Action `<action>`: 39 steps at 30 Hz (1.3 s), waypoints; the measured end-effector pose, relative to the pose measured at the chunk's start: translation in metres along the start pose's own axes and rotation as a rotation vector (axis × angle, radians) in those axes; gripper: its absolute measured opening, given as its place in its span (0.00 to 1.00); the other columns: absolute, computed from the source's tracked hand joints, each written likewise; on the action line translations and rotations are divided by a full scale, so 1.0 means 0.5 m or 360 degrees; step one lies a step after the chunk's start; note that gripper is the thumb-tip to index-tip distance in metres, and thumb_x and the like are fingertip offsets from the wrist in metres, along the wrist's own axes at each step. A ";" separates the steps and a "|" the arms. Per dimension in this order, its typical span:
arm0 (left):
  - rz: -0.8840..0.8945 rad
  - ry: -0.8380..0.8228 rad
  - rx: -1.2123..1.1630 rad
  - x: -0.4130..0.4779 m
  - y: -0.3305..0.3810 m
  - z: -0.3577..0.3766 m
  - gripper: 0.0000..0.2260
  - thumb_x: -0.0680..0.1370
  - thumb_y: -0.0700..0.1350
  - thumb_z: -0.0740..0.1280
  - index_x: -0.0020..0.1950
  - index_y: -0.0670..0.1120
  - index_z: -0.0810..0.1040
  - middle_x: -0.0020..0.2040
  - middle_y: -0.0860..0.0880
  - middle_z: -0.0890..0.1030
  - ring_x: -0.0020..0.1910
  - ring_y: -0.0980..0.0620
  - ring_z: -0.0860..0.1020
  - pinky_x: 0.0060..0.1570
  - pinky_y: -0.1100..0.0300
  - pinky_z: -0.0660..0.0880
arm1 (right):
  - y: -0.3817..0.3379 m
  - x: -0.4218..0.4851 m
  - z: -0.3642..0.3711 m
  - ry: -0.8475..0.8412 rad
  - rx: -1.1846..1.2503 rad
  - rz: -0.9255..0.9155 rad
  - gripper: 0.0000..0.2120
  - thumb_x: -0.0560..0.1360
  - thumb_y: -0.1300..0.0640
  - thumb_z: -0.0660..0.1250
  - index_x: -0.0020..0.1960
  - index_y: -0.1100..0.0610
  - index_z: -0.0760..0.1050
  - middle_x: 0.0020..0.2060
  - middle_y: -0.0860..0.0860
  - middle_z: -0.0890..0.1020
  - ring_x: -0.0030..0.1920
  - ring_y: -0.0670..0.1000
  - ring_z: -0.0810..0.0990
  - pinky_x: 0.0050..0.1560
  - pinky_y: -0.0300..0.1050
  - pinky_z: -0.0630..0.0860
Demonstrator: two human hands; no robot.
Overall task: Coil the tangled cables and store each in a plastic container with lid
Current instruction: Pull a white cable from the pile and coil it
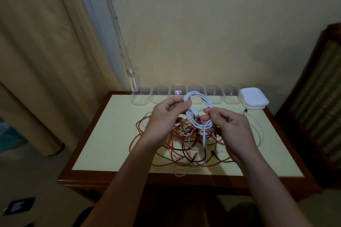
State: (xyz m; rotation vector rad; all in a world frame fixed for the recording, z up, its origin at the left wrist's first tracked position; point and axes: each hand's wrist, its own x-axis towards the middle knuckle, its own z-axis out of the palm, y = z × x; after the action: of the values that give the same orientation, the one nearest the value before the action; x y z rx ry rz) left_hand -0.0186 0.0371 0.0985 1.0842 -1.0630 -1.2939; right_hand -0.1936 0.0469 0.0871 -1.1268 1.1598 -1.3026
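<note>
Right, both hands are up over the table [103, 143] and they share one white cable [198, 110], wound into a loose oval coil of several turns and held in the air, clear of the tabletop. Left hand [166, 114] has its fingers curled round the upper left of the coil, thumb on top, a firm grasp. Right hand [228, 125] pinches the lower right side of the loops between thumb and fingertips, the other fingers folded in beneath. One loose tail of that cable hangs down from the bottom of the coil toward the heap below. And what a heap: the tangle of cables [177, 147] sprawls across the middle of the cream tabletop, mostly orange strands with black ones and a few white ones threaded through, a loop or two spilling over the near edge. Off to the right, another white lead [257, 127] curves along the table beside the right wrist. Along the far edge, against the wall, six clear plastic containers [159, 96] stand side by side in a row, all open; through the plastic I cannot tell what, if anything, is inside. Just right of the row sits a stack of white lids [253, 99]. A beige curtain [46, 61] hangs on the left, and dark wooden furniture [317, 107] stands on the right.
</note>
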 end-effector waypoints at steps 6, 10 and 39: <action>0.0181 -0.0138 0.0160 -0.013 0.008 0.003 0.10 0.80 0.41 0.68 0.62 0.45 0.82 0.48 0.44 0.86 0.49 0.50 0.84 0.57 0.55 0.79 | -0.012 0.001 0.001 -0.0084 0.0204 0.0115 0.08 0.81 0.60 0.65 0.51 0.61 0.83 0.39 0.55 0.86 0.42 0.52 0.86 0.39 0.40 0.81; 0.0461 0.0013 0.0721 -0.003 -0.009 0.000 0.08 0.80 0.44 0.70 0.58 0.49 0.84 0.33 0.54 0.75 0.36 0.56 0.74 0.40 0.58 0.73 | -0.017 0.005 0.001 0.0038 0.0136 0.0021 0.09 0.82 0.61 0.65 0.47 0.59 0.83 0.38 0.52 0.86 0.38 0.47 0.84 0.36 0.38 0.78; -0.0224 -0.0092 0.0028 0.030 -0.093 -0.081 0.16 0.83 0.51 0.63 0.59 0.42 0.83 0.34 0.52 0.73 0.32 0.56 0.69 0.34 0.61 0.65 | 0.036 0.052 -0.003 -0.0082 -0.0273 0.0032 0.05 0.78 0.63 0.70 0.50 0.57 0.85 0.40 0.55 0.88 0.38 0.53 0.86 0.44 0.45 0.84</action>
State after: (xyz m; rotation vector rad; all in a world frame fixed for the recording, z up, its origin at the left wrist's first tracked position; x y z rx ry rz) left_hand 0.0126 0.0229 0.0454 1.1581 -1.0578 -1.4374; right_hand -0.1945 0.0205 0.0694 -1.2622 1.2597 -1.1693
